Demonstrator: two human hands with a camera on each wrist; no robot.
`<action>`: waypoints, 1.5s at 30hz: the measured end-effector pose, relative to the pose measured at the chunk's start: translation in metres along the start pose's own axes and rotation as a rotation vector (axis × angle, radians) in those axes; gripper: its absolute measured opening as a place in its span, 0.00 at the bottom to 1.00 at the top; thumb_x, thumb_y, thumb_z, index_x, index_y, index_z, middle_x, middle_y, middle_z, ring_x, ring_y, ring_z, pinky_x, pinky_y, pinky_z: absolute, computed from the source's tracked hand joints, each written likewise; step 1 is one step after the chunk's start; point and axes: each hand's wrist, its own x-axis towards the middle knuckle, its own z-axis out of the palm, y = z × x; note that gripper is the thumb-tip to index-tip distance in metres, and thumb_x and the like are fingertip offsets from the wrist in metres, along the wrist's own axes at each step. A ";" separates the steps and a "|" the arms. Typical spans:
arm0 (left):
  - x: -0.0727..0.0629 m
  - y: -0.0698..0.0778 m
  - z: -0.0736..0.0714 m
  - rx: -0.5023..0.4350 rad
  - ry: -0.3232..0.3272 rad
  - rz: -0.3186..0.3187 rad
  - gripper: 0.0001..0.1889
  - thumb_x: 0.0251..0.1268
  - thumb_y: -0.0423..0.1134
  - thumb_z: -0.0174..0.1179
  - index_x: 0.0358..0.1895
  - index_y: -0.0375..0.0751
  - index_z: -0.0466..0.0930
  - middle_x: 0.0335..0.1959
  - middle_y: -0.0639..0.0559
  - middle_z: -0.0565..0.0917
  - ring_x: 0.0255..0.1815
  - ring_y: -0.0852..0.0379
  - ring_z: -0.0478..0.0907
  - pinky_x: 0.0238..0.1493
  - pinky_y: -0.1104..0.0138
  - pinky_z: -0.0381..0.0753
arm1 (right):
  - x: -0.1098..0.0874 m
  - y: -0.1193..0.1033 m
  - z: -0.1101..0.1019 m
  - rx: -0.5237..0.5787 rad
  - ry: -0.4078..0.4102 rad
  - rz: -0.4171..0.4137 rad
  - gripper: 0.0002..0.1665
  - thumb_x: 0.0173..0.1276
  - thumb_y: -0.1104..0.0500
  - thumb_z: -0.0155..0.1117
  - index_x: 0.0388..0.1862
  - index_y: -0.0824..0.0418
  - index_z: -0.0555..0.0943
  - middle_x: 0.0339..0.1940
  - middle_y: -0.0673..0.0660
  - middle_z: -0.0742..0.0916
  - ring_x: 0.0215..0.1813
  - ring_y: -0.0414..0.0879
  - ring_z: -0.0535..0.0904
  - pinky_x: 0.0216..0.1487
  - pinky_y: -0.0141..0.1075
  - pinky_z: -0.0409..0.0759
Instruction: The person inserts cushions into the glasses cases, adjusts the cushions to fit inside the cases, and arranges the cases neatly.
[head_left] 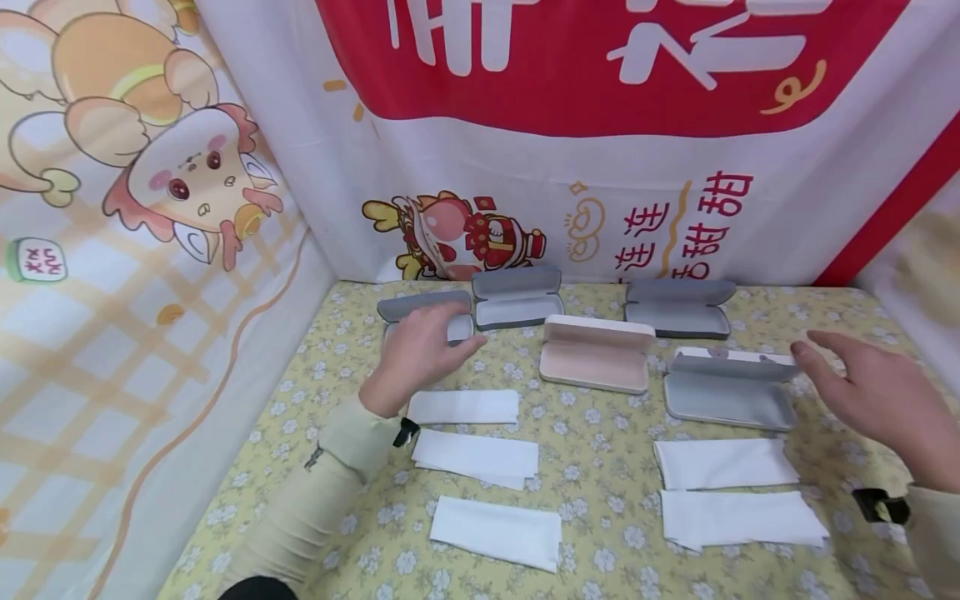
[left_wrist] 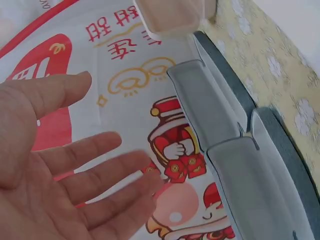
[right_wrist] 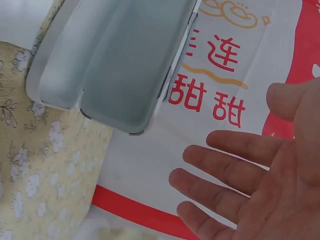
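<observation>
My left hand [head_left: 422, 354] reaches over the leftmost grey glasses case [head_left: 461, 329], partly hiding it in the head view. In the left wrist view its fingers [left_wrist: 100, 180] are spread and hold nothing. My right hand [head_left: 873, 392] hovers at the right end of an open glasses case [head_left: 727, 400] with a white outer lid and grey lining. Its fingers [right_wrist: 220, 200] are loosely extended with nothing in them. A pink glasses case [head_left: 592, 367] stands open in the middle. Two more grey cases, one [head_left: 517, 310] at back left and another [head_left: 678, 317] at back right, also stand open.
On the left lie three folded white cloths, the nearest cloth [head_left: 497, 533] towards me. Two more white cloths, one [head_left: 726, 463] above another [head_left: 742, 518], lie on the right. A flowered tablecloth [head_left: 600, 467] covers the table. Printed fabric [head_left: 465, 167] hangs behind.
</observation>
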 end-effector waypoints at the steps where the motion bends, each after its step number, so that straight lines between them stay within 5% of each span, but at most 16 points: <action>1: 0.001 0.001 0.001 -0.041 -0.014 -0.002 0.27 0.67 0.59 0.64 0.61 0.45 0.82 0.55 0.48 0.85 0.50 0.48 0.83 0.46 0.53 0.83 | -0.001 0.000 0.000 0.010 0.005 0.002 0.46 0.81 0.38 0.44 0.64 0.84 0.67 0.59 0.85 0.73 0.55 0.81 0.69 0.53 0.72 0.66; 8: 0.008 0.011 0.009 -0.406 -0.154 -0.033 0.21 0.68 0.54 0.66 0.54 0.42 0.84 0.42 0.53 0.86 0.42 0.57 0.82 0.46 0.60 0.83 | -0.007 -0.001 0.005 0.044 0.050 0.017 0.39 0.80 0.42 0.52 0.55 0.83 0.75 0.43 0.79 0.82 0.40 0.71 0.80 0.37 0.64 0.76; 16: 0.014 0.016 0.021 -0.591 -0.234 -0.066 0.14 0.68 0.51 0.66 0.47 0.48 0.86 0.36 0.55 0.85 0.38 0.54 0.82 0.38 0.60 0.82 | -0.011 0.002 0.006 0.063 0.070 0.031 0.36 0.78 0.43 0.56 0.45 0.81 0.80 0.19 0.54 0.80 0.22 0.49 0.73 0.26 0.46 0.73; 21: 0.015 0.022 0.037 -0.714 -0.315 -0.039 0.12 0.69 0.48 0.66 0.47 0.45 0.87 0.35 0.52 0.86 0.37 0.51 0.82 0.39 0.56 0.82 | -0.014 0.006 0.006 0.071 0.047 0.057 0.37 0.77 0.43 0.57 0.43 0.81 0.81 0.20 0.55 0.82 0.21 0.48 0.74 0.23 0.45 0.74; 31: 0.016 0.042 0.053 -0.789 -0.396 0.009 0.09 0.71 0.45 0.65 0.46 0.45 0.87 0.38 0.49 0.86 0.42 0.44 0.83 0.44 0.50 0.83 | -0.018 0.012 0.010 0.072 0.027 0.094 0.40 0.76 0.40 0.57 0.40 0.82 0.80 0.23 0.63 0.83 0.23 0.54 0.77 0.28 0.54 0.77; 39: 0.013 0.063 0.071 -0.886 -0.491 0.057 0.09 0.71 0.41 0.65 0.44 0.41 0.88 0.39 0.45 0.87 0.38 0.50 0.84 0.46 0.44 0.82 | -0.024 0.017 0.017 0.090 -0.012 0.107 0.39 0.75 0.37 0.57 0.36 0.77 0.83 0.21 0.55 0.83 0.21 0.48 0.75 0.24 0.47 0.74; 45: 0.012 0.079 0.086 -0.874 -0.535 0.055 0.07 0.69 0.42 0.66 0.41 0.43 0.89 0.37 0.49 0.87 0.39 0.49 0.84 0.43 0.50 0.84 | -0.025 0.018 0.023 0.095 -0.054 0.106 0.39 0.75 0.36 0.56 0.34 0.75 0.84 0.19 0.52 0.81 0.20 0.47 0.72 0.22 0.40 0.71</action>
